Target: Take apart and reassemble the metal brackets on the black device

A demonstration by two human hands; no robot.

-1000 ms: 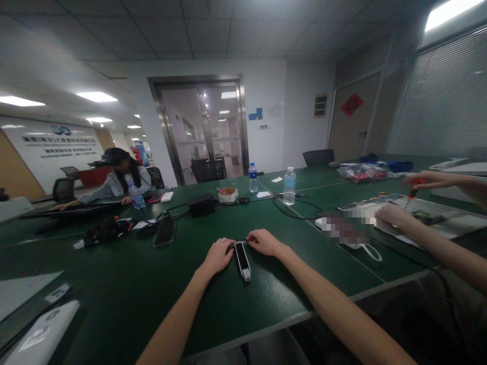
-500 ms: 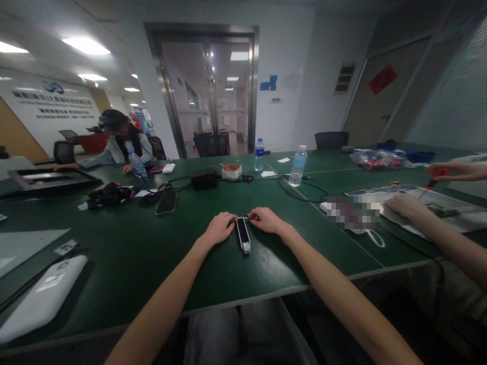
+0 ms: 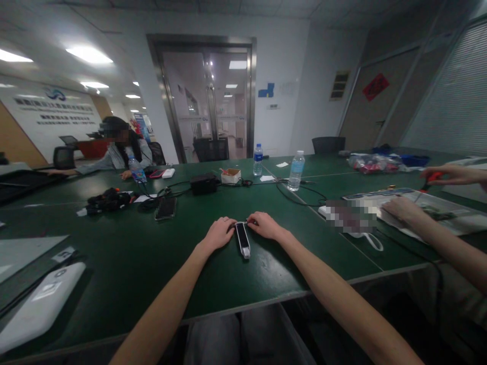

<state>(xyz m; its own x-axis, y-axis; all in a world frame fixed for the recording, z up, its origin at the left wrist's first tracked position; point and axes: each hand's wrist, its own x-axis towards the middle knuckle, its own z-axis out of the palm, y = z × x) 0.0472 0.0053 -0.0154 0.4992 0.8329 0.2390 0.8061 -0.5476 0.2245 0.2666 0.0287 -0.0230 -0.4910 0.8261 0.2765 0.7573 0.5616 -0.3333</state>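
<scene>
A slim black and silver handheld device [image 3: 242, 240] lies lengthwise on the green table [image 3: 125, 258] in front of me. My left hand [image 3: 217, 234] rests curled against its left side near the far end. My right hand [image 3: 264, 225] is closed at the device's far right end, its fingertips pinched on a small part there that I cannot make out.
A black phone [image 3: 166, 208], a cable bundle [image 3: 108, 200], a power adapter [image 3: 204, 183], a small box [image 3: 230, 176] and two water bottles [image 3: 296, 170] sit farther back. A co-worker's hands [image 3: 403, 208] work over a board at right. Another person sits far left. White device [image 3: 38, 304] near left edge.
The view has shifted slightly; my hands and the device stay in the same place on the table with the same hold.
</scene>
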